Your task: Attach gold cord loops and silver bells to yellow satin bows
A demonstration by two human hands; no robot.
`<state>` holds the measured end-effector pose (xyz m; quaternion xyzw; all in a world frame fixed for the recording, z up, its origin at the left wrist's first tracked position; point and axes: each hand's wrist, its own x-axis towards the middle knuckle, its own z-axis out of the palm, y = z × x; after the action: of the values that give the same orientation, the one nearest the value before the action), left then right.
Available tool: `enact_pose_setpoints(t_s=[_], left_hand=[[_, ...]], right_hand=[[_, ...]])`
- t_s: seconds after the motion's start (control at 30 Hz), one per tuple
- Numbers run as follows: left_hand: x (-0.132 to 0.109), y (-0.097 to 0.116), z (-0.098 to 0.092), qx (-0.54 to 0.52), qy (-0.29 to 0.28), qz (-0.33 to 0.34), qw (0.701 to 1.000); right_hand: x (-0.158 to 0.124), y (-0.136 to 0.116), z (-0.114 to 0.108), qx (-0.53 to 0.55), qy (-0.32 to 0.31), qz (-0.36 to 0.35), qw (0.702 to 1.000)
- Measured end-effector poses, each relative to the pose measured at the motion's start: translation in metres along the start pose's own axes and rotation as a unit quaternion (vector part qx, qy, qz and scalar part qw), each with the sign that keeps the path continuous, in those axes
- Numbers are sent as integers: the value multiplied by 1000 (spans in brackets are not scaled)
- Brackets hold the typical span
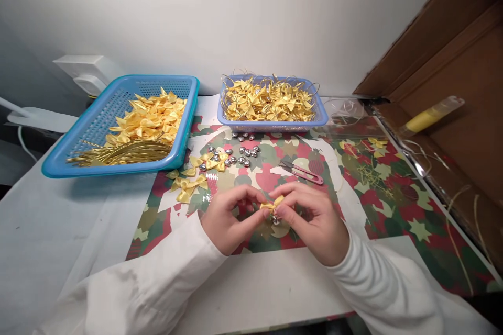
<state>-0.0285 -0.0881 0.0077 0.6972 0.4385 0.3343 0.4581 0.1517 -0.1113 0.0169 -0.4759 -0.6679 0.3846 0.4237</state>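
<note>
A yellow satin bow is pinched between both hands above the patterned sheet. My left hand grips its left loop between thumb and fingers. On the other side, my right hand is closed on the right part of the bow. Small silver jingle bells hang just below the bow, partly hidden by my right thumb. Beyond my hands lie pink-handled thread snips and several loose silver bells. More yellow bows rest on the sheet to the left of my left hand.
A blue basket at the left holds yellow bows and a bundle of gold cords. Behind, a smaller blue basket is heaped with corded bows. At right are thread scraps, a yellow tube-like roll and a brown cardboard wall.
</note>
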Motion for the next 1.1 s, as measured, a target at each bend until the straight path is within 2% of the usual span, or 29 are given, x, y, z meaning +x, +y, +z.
enact_pose_setpoints(t_s=[0.17,0.3,0.37,0.5,0.63,0.77,1.1], left_hand=[[-2,-4,-2,-34,0,-33,999],[-3,-9,0,-38,35,-27,998],[-3,-10,2,-70,47,-39,996],[-3,-9,8,-181,19,-129,975],[-5,-3,12,-240,66,-170,953],[-6,-1,14,-210,91,-149,962],[-7,-3,13,-101,88,-71,988]], right_hand=[[-2,6,4,65,12,92,994],[-2,7,4,118,-20,153,981],[-3,6,5,111,-28,148,982],[-3,5,8,85,-23,128,988],[-4,3,6,47,-5,72,996],[-4,1,4,52,-13,50,997],[-4,1,9,70,-31,48,996]])
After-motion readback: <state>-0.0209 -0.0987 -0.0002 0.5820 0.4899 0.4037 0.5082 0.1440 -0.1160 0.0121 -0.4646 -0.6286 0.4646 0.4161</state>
